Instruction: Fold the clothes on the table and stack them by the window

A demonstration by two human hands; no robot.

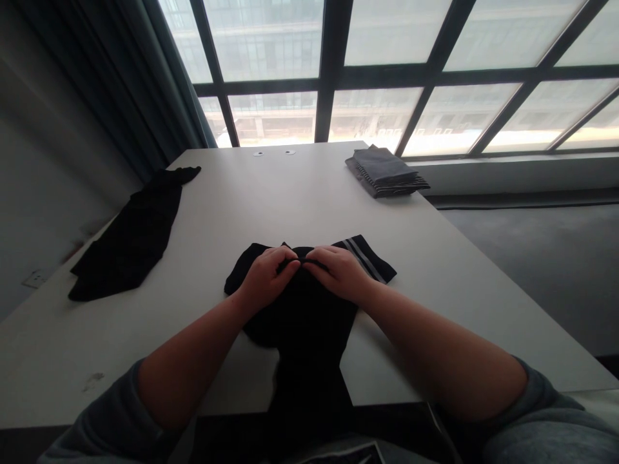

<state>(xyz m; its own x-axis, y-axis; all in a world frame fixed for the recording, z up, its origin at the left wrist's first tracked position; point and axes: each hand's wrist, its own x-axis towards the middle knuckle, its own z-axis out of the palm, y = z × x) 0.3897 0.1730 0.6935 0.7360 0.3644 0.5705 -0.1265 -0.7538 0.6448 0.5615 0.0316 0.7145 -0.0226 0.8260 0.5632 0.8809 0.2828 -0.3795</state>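
A black garment (309, 316), with two pale stripes on the part at its right, lies on the white table (251, 200) in front of me. Its lower end reaches down over the near edge. My left hand (265, 274) pinches the upper edge of the cloth between thumb and fingers. Close beside it, my right hand (341, 270) grips the same edge, the two thumbs almost meeting at the middle. The striped part sticks out beyond my right hand. Folds under both hands are too dark to make out.
Another black garment (140, 232) lies spread along the table's left side. At the far right edge sits a stack of folded grey cloths (384, 171). Two small round fittings are set in the table's far end. A dark curtain (120, 71) and large windows stand behind.
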